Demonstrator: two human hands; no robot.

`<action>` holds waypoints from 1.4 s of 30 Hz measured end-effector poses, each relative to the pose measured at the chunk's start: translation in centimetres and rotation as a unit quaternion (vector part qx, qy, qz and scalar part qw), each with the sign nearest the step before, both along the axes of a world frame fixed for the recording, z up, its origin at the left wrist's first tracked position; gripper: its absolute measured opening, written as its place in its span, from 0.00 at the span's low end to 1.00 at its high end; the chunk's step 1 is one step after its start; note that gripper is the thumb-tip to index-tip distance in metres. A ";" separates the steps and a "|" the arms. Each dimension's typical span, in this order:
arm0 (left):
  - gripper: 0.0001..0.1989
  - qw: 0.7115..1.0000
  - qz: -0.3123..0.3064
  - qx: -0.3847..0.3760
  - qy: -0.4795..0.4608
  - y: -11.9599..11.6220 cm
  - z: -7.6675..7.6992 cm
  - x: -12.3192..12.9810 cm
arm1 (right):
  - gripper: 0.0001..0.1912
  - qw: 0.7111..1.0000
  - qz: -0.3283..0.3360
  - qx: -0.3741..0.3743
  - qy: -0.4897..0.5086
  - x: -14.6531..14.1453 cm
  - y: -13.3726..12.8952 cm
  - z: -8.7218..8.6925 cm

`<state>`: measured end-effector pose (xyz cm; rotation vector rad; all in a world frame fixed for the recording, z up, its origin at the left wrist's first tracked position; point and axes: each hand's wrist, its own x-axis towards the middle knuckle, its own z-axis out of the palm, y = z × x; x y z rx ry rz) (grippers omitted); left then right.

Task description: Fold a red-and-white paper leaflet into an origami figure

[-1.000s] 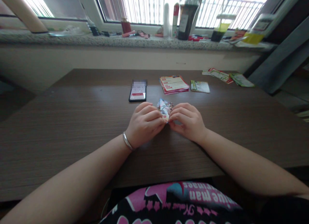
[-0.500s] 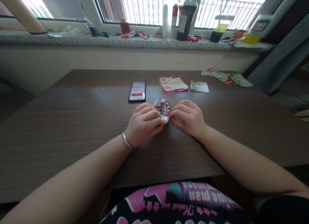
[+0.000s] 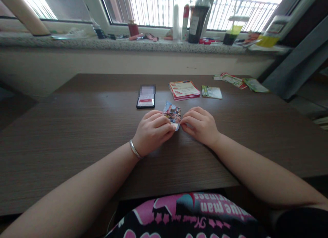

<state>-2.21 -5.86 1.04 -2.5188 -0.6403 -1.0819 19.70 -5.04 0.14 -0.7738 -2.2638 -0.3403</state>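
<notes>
A small, colourful printed piece of paper or wrapper [image 3: 172, 112], creased and with a pale folded lower edge, is between my two hands over the table. My left hand [image 3: 155, 131], with a silver bangle at the wrist, is closed on its left and lower side. The fingers of my right hand [image 3: 199, 124] pinch its right edge near the lower corner. Just beyond my left hand a phone [image 3: 146, 100] lies with its screen lit. Behind the printed piece sits a stack of red-bordered cards [image 3: 183, 90], with a smaller pale green and white stack [image 3: 212, 92] to its right.
The brown wooden table [image 3: 77, 135] reaches to the wall below the window. Loose strips and packets [image 3: 234, 81] lie at its far right corner. Along the granite sill [image 3: 148, 44] stand a dark bottle [image 3: 197, 24], a red jar [image 3: 133, 28] and a yellow-liquid container [image 3: 269, 39].
Hardly anything differs. Both hands keep their hold on the printed piece in the same spot, and the view has shifted only very slightly.
</notes>
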 end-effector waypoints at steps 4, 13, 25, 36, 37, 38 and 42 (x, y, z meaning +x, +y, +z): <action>0.04 1.000 0.002 -0.025 0.013 0.3 -0.2 -0.1 | 0.05 1.000 -0.019 -0.004 -0.013 0.0 0.0 0.0; 0.05 0.996 0.052 -0.048 0.055 0.8 -0.1 -0.7 | 0.05 0.999 -0.038 -0.025 -0.013 0.0 0.0 0.0; 0.07 0.991 0.102 -0.063 0.059 1.8 -0.5 -1.4 | 0.06 0.997 -0.055 -0.059 -0.002 0.4 0.4 -0.5; 0.08 0.983 0.075 -0.157 -0.063 3.0 -2.0 -2.1 | 0.04 0.994 -0.065 -0.081 0.023 0.6 0.5 -0.7; 0.09 0.983 0.072 -0.158 -0.055 2.9 -1.9 -2.0 | 0.04 0.994 -0.071 -0.068 0.038 0.7 0.4 -0.6; 0.09 0.984 0.069 -0.157 -0.047 2.8 -1.9 -2.0 | 0.04 0.994 -0.079 -0.054 0.050 0.7 0.4 -0.6; 0.10 0.986 0.060 -0.155 -0.027 2.3 -1.4 -1.9 | 0.17 0.991 -0.110 -0.045 0.059 0.8 0.5 -0.6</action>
